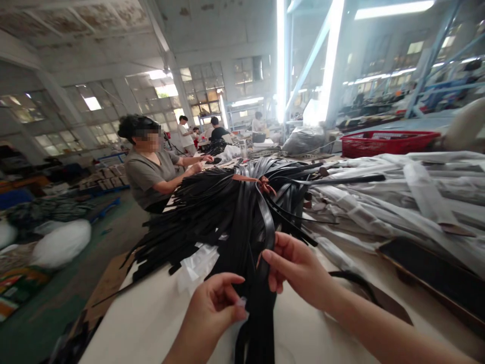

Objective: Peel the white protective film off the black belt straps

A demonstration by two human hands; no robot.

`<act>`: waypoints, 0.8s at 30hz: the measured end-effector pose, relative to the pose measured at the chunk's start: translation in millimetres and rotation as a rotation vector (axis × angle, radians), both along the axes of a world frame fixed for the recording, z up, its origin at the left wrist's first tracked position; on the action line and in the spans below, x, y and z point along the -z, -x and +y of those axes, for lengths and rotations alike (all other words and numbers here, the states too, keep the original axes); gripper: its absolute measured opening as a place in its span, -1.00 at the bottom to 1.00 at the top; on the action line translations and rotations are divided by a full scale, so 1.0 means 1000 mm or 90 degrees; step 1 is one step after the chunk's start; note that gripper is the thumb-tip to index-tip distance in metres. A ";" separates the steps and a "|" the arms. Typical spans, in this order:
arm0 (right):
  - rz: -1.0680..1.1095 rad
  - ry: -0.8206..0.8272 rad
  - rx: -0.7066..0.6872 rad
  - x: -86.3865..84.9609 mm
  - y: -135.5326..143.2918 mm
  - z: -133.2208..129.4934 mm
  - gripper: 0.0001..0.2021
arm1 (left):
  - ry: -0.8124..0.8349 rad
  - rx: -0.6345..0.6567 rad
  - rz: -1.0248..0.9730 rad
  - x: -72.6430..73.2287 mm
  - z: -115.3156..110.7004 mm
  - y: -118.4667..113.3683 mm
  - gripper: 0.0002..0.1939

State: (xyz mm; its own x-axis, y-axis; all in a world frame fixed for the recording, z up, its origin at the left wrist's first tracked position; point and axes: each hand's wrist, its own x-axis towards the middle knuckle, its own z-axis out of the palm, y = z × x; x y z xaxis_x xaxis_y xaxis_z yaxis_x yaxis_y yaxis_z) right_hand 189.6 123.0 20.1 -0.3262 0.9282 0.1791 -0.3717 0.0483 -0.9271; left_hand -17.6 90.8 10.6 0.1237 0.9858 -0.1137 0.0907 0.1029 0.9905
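We have a big bundle of black straps [212, 202] lying across the table [125, 323], its loose ends fanning toward the table's left edge and others running down toward the near side, out of view. A reddish-brown tie [265, 185] wraps the bundle's middle, most likely so that the many lengths stay gathered while single ones are handled.

The strap in hand [268, 222] arches from near that tie down to our right hand [293, 265], right of the table's middle. We grip it there between thumb and fingers, probably to keep it steady and lifted a little clear of the others. Our left hand [215, 308] seems to pinch a small scrap of clear film [241, 305] between thumb and fingertips, close beside the hanging straps; just what the scrap joins to, we cannot tell. Crumpled white film [200, 262] lies farther up, toward the left edge, seemingly set out of the way.

As for pose, our right forearm slants in from the lower right corner of the view, wrist fairly straight, fingers curled under and thumb on top. Our left hand comes up from the bottom, fingers bent inward toward the thumb. A co-worker [146, 174] stands at the left edge, reaching toward the bundle's far side.
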 end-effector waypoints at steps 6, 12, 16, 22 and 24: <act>-0.034 -0.068 0.086 0.001 0.001 0.002 -0.61 | 0.017 0.018 -0.018 0.001 0.000 -0.002 -0.62; -0.034 -0.074 0.071 0.001 0.002 0.000 -0.61 | 0.016 0.019 -0.027 0.003 0.002 -0.001 -0.62; -0.033 -0.066 0.053 0.002 0.003 -0.002 -0.62 | 0.031 0.035 0.001 0.001 0.002 0.002 -0.62; -0.060 -0.043 0.028 0.006 0.011 -0.005 -0.55 | 0.048 0.030 -0.034 0.003 0.001 0.001 -0.65; -0.059 -0.013 0.011 0.011 0.017 -0.009 -0.50 | 0.032 0.019 -0.057 0.003 -0.002 -0.002 -0.67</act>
State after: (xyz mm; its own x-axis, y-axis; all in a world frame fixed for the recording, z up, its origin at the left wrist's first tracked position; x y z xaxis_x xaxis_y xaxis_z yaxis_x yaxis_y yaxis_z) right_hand 172.8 114.3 9.1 -0.3256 0.9307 0.1670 -0.2827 0.0727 -0.9565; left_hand -15.7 89.0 7.1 0.1651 0.9747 -0.1508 0.0064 0.1519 0.9884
